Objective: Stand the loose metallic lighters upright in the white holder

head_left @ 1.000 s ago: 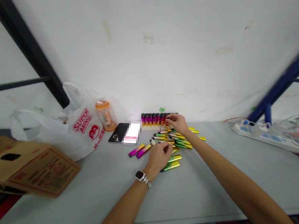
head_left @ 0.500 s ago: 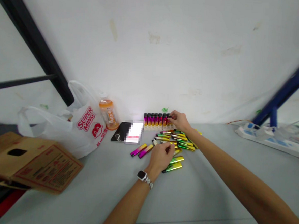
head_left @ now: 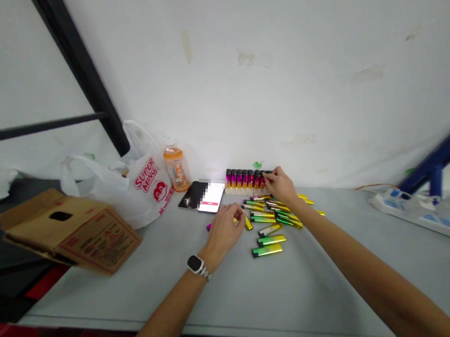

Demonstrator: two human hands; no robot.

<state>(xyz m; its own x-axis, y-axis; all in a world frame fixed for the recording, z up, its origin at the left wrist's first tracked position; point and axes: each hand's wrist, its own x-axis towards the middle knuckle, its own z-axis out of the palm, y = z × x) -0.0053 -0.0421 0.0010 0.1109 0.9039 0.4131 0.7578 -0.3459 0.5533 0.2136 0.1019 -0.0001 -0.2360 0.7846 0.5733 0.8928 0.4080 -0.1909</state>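
The right hand (head_left: 280, 186) is at the right end of the lighter row (head_left: 239, 179) and hides part of it. Its thumb and fingers are drawn together at the black tops; whether a lighter is clamped between them cannot be told. The left hand (head_left: 225, 229) is low over the table (head_left: 309, 290), fingers curled. It covers most of the purple lighter (head_left: 208, 227), of which only a short end shows on the left. A yellow end (head_left: 248, 224) protrudes to the right of the fingers. The grip of this hand cannot be determined.

Pixelation masks part of the phone (head_left: 210, 203), left of the row. The power strip (head_left: 416, 210) is cut off at the right edge, as is the right forearm at the lower right.

The row stands in a white rack (head_left: 237, 191) near the wall (head_left: 230, 87). Each visible unit is upright: long axis vertical, black top up, yellow portion down.

The loose lighters (head_left: 263, 217) lie flat on the near side of the rack. Long axes run roughly left to right; yellow ends point right. The nearest lighter (head_left: 268, 250) has its black head left, its yellow end right and slightly farther.
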